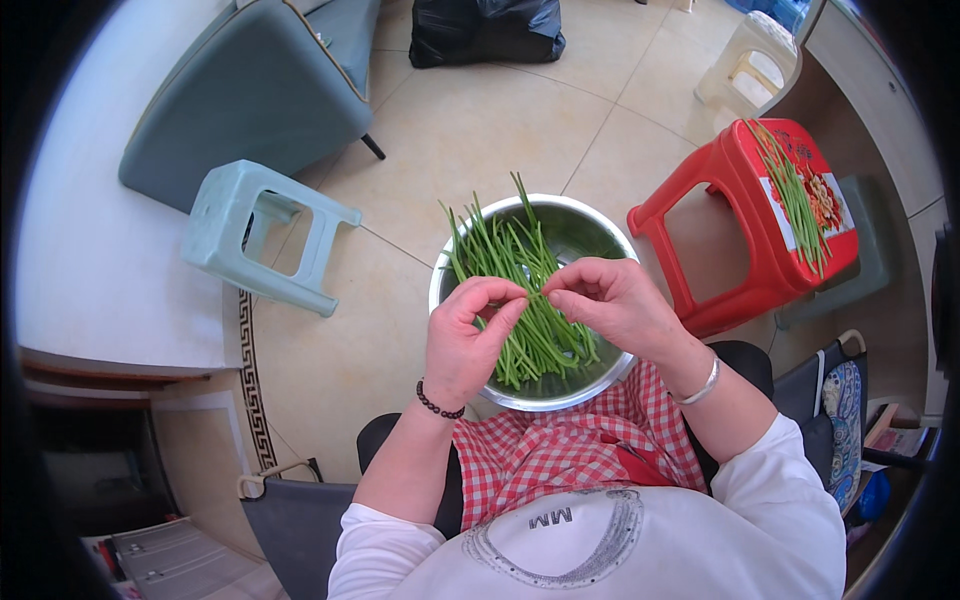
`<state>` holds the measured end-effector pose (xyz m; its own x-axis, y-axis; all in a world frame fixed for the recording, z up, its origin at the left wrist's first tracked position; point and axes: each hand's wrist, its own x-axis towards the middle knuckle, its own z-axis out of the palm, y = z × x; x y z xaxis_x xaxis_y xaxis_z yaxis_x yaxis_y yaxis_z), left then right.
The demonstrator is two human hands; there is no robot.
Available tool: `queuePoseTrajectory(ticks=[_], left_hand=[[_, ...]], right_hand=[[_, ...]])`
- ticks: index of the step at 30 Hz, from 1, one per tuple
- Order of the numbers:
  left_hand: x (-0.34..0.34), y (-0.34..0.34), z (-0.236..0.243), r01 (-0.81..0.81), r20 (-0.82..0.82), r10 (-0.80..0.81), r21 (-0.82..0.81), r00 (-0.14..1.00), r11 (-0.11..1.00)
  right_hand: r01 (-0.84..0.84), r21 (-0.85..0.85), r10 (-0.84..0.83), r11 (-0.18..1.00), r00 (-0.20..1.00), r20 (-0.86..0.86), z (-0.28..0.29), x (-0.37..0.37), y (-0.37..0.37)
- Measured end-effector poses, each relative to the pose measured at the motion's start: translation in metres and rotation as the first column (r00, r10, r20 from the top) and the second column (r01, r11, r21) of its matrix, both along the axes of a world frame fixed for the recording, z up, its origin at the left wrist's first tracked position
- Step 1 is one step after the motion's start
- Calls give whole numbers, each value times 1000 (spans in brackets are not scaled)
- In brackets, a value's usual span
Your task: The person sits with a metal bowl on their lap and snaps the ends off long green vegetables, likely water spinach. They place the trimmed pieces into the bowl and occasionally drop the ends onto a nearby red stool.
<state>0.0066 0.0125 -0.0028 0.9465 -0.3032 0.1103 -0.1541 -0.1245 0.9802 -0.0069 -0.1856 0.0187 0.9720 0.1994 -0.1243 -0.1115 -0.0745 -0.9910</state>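
Note:
A wide steel bowl (548, 404) sits just beyond my lap, holding long, thin green stalks (525, 355), some poking past its far rim. Above the bowl my left hand (465, 335) pinches a green stalk between thumb and forefinger. My right hand (610, 305), close beside it, also pinches the stalk, its other fingers curled. The fingertips of the two hands are a short way apart over the pile. A red and white checked cloth (590, 450) covers my lap under the bowl's near side.
Right: a red stool (690, 290) with a bunch of stalks (795, 200) on top, and a pale plastic stool (715, 75) behind. Left: a light blue stool (230, 220) and grey upholstered seat (240, 120). A black bag (485, 30) lies on the tiled floor (530, 120) ahead.

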Motion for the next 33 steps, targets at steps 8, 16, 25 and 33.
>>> queuePoseTrajectory(ticks=[8, 16, 25, 33], left_hand=[[-2, -3, 8, 13, 102, -23, 103, 994, 995], [0, 2, 7, 51, 165, -86, 206, 983, 977], [3, 5, 6, 165, 177, -216, 265, 960, 950], [5, 6, 2, 218, 153, -205, -76, 967, 973]], right_hand=[[6, -126, 6, 992, 995, 100, -4, -2, 2], [169, -451, 145, 877, 800, 582, -6, -3, 9], [-16, -350, 169, 937, 895, 412, -9, -2, 4], [-132, 478, 282, 869, 924, -258, -8, 0, 0]])
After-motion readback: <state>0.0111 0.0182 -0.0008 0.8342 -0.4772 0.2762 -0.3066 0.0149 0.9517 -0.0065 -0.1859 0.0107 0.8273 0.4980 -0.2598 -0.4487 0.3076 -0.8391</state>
